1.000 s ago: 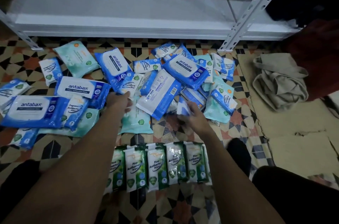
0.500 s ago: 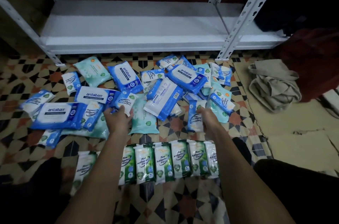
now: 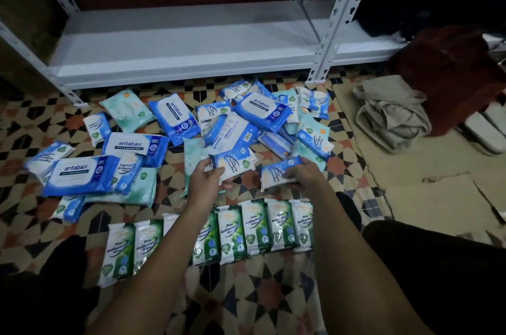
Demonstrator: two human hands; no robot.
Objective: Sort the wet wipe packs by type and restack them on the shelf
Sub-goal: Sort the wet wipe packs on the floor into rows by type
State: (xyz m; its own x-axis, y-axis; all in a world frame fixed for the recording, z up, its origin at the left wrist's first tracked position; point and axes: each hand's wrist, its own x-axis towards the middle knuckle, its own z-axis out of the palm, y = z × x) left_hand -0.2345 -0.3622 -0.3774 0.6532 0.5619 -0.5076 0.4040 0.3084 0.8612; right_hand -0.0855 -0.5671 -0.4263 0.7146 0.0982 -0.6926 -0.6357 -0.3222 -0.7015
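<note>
Each hand holds a small blue-and-white wipe pack above the patterned floor. My left hand [image 3: 206,179] grips one small pack [image 3: 234,166], and my right hand [image 3: 304,177] grips another small pack [image 3: 276,173]. Behind them lies a loose heap of packs [image 3: 243,121]: large blue Antabax packs [image 3: 82,170], pale green packs [image 3: 128,110] and more small blue ones. A neat row of green pine wipe packs [image 3: 257,227] lies side by side just in front of my hands. The white shelf [image 3: 191,41] at the back stands bare.
Slotted white shelf posts [image 3: 332,16] rise at the right of the shelf. A crumpled beige cloth [image 3: 391,115] lies on the floor at the right, with a dark red bag [image 3: 449,71] behind it. My dark-clad knees fill the lower corners.
Both hands lifted small blue packs off the pile and drew them toward the middle, above the green row. The camera tilted up, showing more shelf.
</note>
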